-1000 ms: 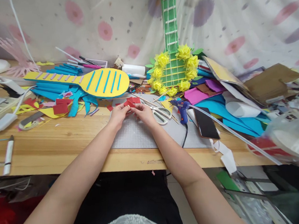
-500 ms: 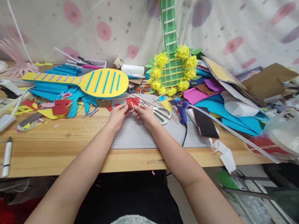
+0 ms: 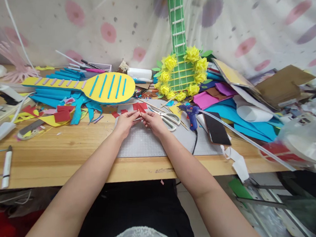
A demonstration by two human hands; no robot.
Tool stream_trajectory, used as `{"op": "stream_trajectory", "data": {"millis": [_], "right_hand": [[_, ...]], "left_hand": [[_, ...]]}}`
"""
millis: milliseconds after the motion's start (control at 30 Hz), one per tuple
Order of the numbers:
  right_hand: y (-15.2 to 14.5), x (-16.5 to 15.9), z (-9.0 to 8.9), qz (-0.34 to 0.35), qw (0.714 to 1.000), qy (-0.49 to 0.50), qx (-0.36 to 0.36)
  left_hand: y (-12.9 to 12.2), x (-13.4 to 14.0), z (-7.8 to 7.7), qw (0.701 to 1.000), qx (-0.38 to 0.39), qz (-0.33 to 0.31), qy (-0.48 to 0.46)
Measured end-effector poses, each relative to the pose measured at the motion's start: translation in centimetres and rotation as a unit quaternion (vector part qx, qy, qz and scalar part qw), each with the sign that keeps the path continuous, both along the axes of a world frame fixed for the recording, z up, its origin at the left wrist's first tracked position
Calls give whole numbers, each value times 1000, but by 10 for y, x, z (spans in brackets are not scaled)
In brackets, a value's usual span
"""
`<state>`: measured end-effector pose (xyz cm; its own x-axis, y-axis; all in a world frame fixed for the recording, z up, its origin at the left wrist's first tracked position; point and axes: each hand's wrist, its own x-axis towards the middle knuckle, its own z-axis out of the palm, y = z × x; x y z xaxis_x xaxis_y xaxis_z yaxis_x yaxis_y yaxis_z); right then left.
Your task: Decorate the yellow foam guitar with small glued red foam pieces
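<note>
My left hand (image 3: 126, 124) and my right hand (image 3: 152, 122) meet above the grey cutting mat (image 3: 141, 148), fingertips pinched close together. Between them shows the pale tip of a thin wooden stick (image 3: 139, 112), with the right fingers closed at it. The left fingers pinch at red paper beside the stick; how much of it they hold is hidden. Just past the fingertips is red paper (image 3: 140, 106), and smaller red scraps (image 3: 115, 114) lie to the left. White-handled scissors (image 3: 170, 120) rest right of my right hand.
A blue glue gun (image 3: 191, 117) with a long clear glue stick and a phone (image 3: 216, 129) lie to the right. A yellow paper guitar shape (image 3: 109, 88) lies at left; a green one with yellow flowers (image 3: 182, 72) stands behind. Paper piles (image 3: 241, 114) crowd the back right.
My fingertips have drawn closer around the stick, and less of it shows. The red paper at my fingers looks smaller or more covered. The camera view has shifted slightly.
</note>
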<state>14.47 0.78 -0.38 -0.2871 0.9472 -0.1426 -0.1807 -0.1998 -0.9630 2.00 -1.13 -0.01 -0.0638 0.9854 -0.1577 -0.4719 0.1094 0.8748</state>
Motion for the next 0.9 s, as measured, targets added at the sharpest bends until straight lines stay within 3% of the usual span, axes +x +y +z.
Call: {"op": "stream_trajectory", "data": {"millis": [200, 400, 567, 900], "right_hand": [[-2, -1, 0, -2, 999, -44, 31], [-4, -5, -1, -52, 973, -154, 164], [-6, -3, -1, -56, 943, -205, 255], [-4, -5, -4, -50, 944, -207, 250]], "left_hand": [[1, 0, -2, 999, 10, 4, 35], [3, 3, -2, 997, -10, 61, 49], [4, 3, -2, 995, -18, 78, 53], [6, 4, -4, 996, -2, 71, 46]]}}
